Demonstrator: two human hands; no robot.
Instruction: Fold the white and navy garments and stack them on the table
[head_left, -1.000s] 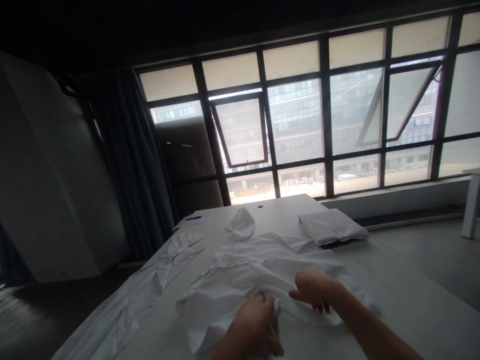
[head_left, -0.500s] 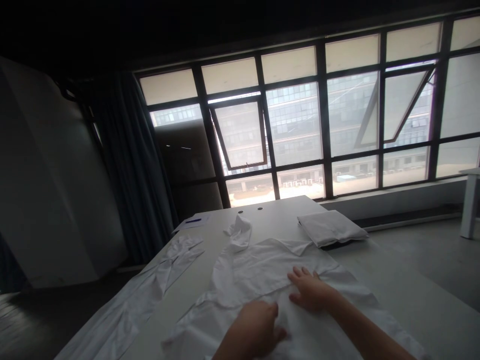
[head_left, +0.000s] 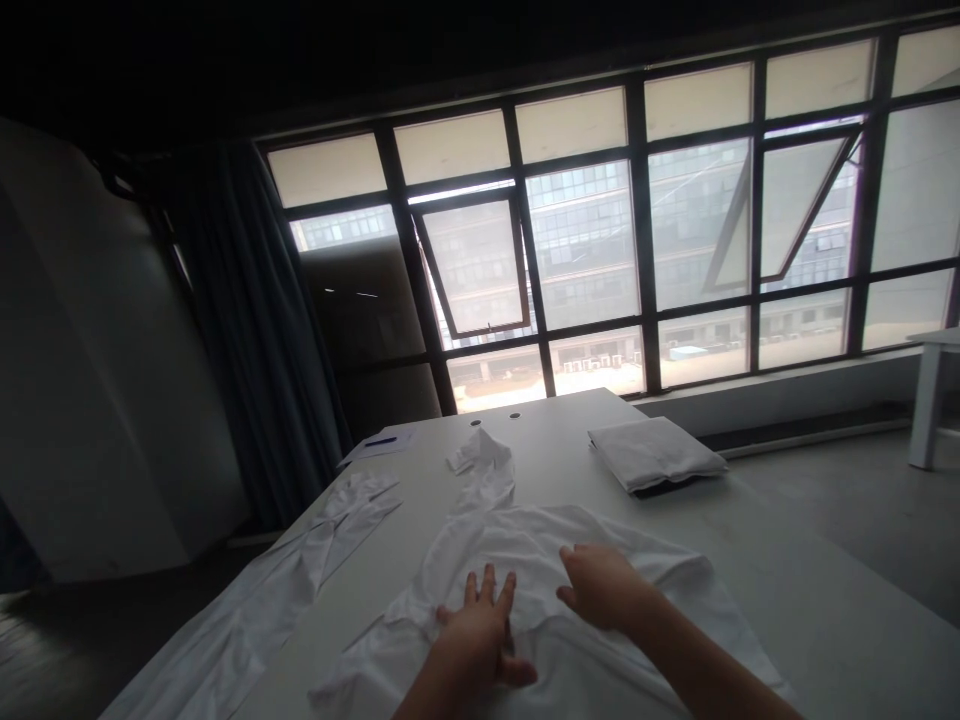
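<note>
A white garment (head_left: 540, 530) lies spread and wrinkled on the white table, with a sleeve-like part (head_left: 484, 470) stretching toward the far end. My left hand (head_left: 480, 630) rests on the cloth with its fingers spread and its thumb out to the right. To the right of it, my right hand (head_left: 604, 588) is closed, its fingers curled down at the garment and partly hidden from view. Folds in the cloth run between and around both hands.
Another white garment (head_left: 277, 590) lies crumpled along the table's left edge. A folded white bundle (head_left: 656, 452) sits at the right, with something dark under it. Paper with a pen (head_left: 380, 441) lies at the far left corner of the table (head_left: 555, 425). Windows stand beyond.
My left hand has gone from curled to spread flat, moving slightly left. My right hand has gone from spread to closed. The garment's upper part has shifted and its folded flap no longer shows.
</note>
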